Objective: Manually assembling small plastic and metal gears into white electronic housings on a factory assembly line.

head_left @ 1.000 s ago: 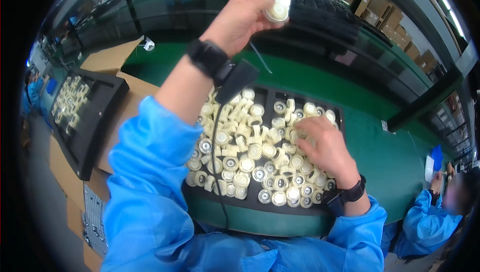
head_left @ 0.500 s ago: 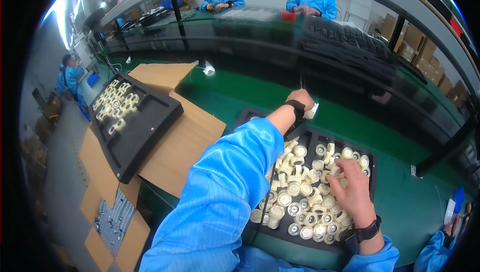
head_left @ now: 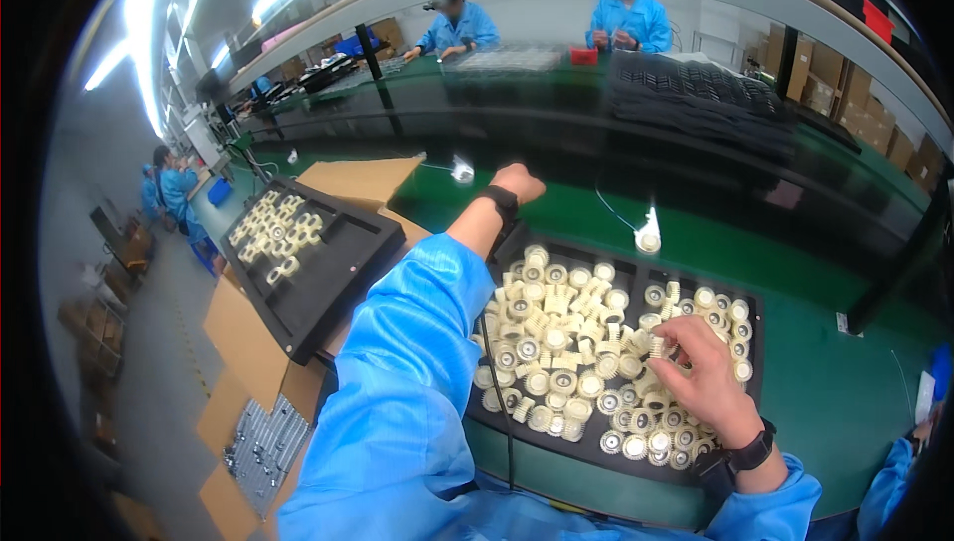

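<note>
A black divided tray [head_left: 757, 337] in front of me holds many cream-coloured toothed gears [head_left: 556, 337], some with metal centres. Above its right half, my right hand [head_left: 704, 367] is closed, with a small cream gear [head_left: 657, 346] between thumb and fingertips. My left arm reaches forward past the tray's far left corner. At its end my left hand [head_left: 519, 181] is curled over the green bench; what its fingers hold, if anything, is hidden. A white piece on a thin cord [head_left: 648, 233] lies beyond the tray, right of my left hand.
At left, a second black tray [head_left: 343, 288] with gears rests on an open cardboard box [head_left: 231, 397]. Another white corded piece [head_left: 462, 171] lies on the bench. A black cable [head_left: 509, 432] crosses the tray's near edge. Coworkers in blue sit across the bench, under a shelf.
My left hand has moved left, away from the white corded piece, uncovering it and the tray's left half. My right hand stays over the gears; the whole view has shifted.
</note>
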A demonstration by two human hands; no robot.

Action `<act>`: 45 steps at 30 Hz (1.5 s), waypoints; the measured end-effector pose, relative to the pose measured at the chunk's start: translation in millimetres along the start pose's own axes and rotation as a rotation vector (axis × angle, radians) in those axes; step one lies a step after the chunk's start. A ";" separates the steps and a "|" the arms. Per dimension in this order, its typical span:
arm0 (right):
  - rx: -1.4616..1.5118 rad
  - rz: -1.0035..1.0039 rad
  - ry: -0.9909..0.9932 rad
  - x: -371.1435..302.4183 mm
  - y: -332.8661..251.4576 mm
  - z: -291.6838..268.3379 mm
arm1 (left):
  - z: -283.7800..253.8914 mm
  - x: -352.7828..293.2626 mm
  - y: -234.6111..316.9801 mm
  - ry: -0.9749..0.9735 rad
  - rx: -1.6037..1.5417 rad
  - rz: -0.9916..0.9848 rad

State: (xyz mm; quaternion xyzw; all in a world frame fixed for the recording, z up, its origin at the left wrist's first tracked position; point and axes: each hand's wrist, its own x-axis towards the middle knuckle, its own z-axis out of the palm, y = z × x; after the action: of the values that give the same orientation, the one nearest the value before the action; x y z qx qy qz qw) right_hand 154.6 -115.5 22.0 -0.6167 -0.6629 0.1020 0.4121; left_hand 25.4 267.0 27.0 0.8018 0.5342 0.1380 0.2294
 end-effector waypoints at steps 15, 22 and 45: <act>-0.043 0.126 0.109 2.5 23.1 8.0 | -38.9 90.3 -99.0 0.206 0.091 -0.291; -0.060 0.131 0.065 13.0 23.2 4.8 | -4.4 110.7 -99.0 0.144 0.238 -0.298; 0.342 0.171 0.120 -5.8 11.3 -8.4 | 27.3 -32.8 52.4 -0.694 -1.562 0.145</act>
State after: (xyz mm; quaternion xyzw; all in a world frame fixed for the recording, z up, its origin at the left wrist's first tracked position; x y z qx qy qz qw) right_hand 167.9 -121.4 17.6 -0.5969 -0.5552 0.2109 0.5394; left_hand 66.9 213.8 31.4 0.4430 0.1330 0.2273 0.8570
